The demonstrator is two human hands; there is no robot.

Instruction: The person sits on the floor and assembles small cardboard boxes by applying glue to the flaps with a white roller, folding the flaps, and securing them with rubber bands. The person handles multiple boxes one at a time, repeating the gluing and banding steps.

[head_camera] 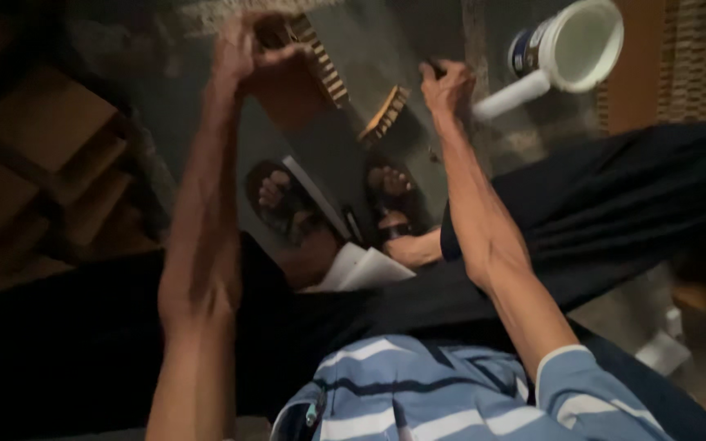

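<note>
My left hand (243,45) is raised at the top of the view, its fingers closed on a brown wooden piece with a striped edge (320,61). My right hand (447,86) is a closed fist further right. A white cylindrical handle (512,94) sticks out of its right side, and a small dark tip shows above the knuckles. Blur hides the exact grip. A second striped wooden piece (386,114) lies on the grey floor between my hands.
A white bucket (586,41) stands on the floor at the top right, just past the handle. My sandalled feet (390,188) rest on the floor below the wooden pieces, and white paper (361,269) lies on my dark trousers. Brown wooden frames (42,147) stand at the left.
</note>
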